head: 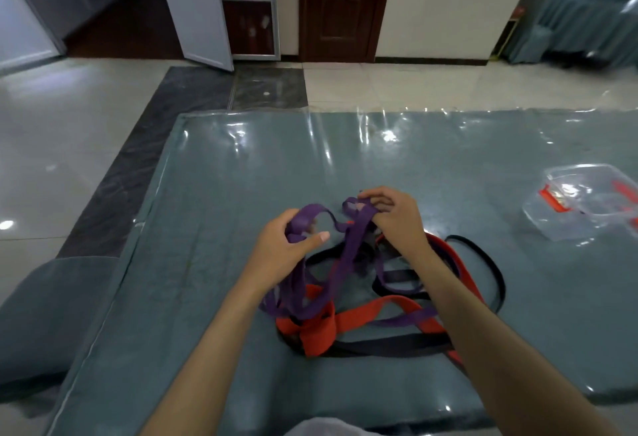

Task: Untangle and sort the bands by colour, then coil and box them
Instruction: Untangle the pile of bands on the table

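My left hand [281, 246] curls its fingers round a purple band [348, 246], thumb stretched out toward my right. My right hand [397, 216] pinches the same band just beyond, fingertips bent, both forearms bare.

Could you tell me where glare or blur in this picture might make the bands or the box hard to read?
In the head view, bright glare streaks the clear plastic table cover; the transparent box is washed by highlights; the right edge blurs and bends; the left hand, right hand and purple band are fairly sharp.
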### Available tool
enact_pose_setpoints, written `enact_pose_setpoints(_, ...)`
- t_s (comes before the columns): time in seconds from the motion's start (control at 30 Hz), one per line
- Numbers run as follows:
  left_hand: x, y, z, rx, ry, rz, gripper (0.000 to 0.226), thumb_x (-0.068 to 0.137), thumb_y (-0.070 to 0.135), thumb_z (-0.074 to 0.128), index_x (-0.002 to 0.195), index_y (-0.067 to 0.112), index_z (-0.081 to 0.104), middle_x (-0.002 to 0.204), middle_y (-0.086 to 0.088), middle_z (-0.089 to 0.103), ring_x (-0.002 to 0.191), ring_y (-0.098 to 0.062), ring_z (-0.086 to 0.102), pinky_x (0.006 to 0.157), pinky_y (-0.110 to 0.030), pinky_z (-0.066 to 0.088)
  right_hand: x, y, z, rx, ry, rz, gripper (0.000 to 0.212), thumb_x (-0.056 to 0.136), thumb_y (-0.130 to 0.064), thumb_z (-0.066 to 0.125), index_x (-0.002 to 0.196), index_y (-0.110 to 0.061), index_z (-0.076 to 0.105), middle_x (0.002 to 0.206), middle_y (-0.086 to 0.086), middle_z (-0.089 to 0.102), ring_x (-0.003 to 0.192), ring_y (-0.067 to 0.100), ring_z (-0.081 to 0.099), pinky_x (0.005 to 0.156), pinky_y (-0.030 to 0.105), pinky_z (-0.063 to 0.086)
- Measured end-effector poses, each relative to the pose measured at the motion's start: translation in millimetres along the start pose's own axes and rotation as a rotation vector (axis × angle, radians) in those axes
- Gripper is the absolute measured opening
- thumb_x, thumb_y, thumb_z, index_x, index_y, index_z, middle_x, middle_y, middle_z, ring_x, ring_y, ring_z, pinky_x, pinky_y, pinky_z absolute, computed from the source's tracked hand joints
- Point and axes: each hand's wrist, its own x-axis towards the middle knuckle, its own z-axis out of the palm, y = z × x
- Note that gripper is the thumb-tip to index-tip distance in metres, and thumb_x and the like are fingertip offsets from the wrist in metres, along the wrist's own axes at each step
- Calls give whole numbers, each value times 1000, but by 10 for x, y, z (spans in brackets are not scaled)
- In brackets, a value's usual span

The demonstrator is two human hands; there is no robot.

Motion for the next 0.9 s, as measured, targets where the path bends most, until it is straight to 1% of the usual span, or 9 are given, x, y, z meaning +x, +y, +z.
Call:
enact_pose_setpoints(0.1, 85, -36, 226, 29, -75, 11, 47, 74, 25, 96, 110, 34, 67, 91, 32, 73, 79, 14, 64, 73, -9, 48, -47, -95, 32, -59, -177, -59, 38, 86, -3, 82, 117, -23, 76, 102, -5, 78, 87, -1, 73, 87, 26, 61)
enact_pose_setpoints(0.2, 196, -103, 440, 33, -126, -16, 66, 66, 32, 100, 119, 34, 61, 108, 22, 74, 101, 3, 70, 87, -25, 56, -39, -191, 62, -14, -329, -39, 53, 85, 3, 81, 131, -18, 70, 110, -3, 77, 93, 1, 75, 84, 17, 58)
enact_pose_setpoints(0.3, 251, -194, 556, -74, -77, -24, 75, 62, 32, 99, 124, 26, 57, 112, 11, 76, 105, -12, 74, 94, -40, 60, -35, -226, 54, 44, -369, 29, 61, 87, 14, 73, 140, -14, 61, 122, 7, 72, 109, 14, 72, 94, 27, 59)
enact_pose_setpoints(0.43, 287, -303, 632, -101, -31, -25, 60, 66, 24, 95, 112, 40, 61, 104, 9, 77, 97, -13, 75, 85, -36, 62, -96, -212, 47, 116, -371, 58, 62, 89, 21, 65, 143, -8, 57, 129, 18, 69, 119, 24, 70, 102, 34, 58)
enact_pose_setpoints(0.53, 291, -341, 640, -93, -41, -14, 52, 68, 27, 93, 107, 46, 64, 103, 10, 77, 94, -10, 75, 80, -26, 60, -76, -163, 102, -275, -326, -23, 56, 91, 1, 68, 144, -12, 56, 127, 11, 68, 120, 26, 65, 103, 40, 54)
enact_pose_setpoints(0.6, 311, -376, 631, -94, -21, -36, 50, 68, 29, 90, 110, 36, 65, 101, 8, 78, 93, -12, 74, 81, -27, 60, -38, -127, 108, -440, -236, 29, 53, 91, -15, 73, 140, -21, 56, 110, 3, 69, 104, 23, 66, 88, 42, 59)
enact_pose_setpoints(0.7, 385, -434, 569, -133, 96, -107, 33, 77, 18, 87, 101, 29, 66, 86, 17, 76, 79, -1, 69, 74, -22, 56, -23, 7, 75, -106, -280, 183, 41, 96, -8, 73, 134, -14, 59, 94, 5, 68, 87, 23, 70, 67, 33, 64)
enact_pose_setpoints(0.83, 436, -502, 364, -330, 197, -262, 25, 89, 9, 81, 111, 12, 69, 95, -3, 78, 85, -16, 73, 83, -37, 61, -160, 403, 36, -234, -338, 112, 33, 96, -1, 70, 128, -10, 68, 113, -3, 72, 103, 15, 69, 90, 20, 56)
enact_pose_setpoints(0.9, 442, -499, 292, -410, 188, -293, 28, 91, 11, 80, 116, 10, 68, 92, -4, 78, 80, -16, 74, 75, -33, 61, -274, 544, 102, -307, -368, 65, 39, 95, -7, 73, 133, -16, 68, 124, -11, 66, 115, 8, 63, 97, 14, 47)
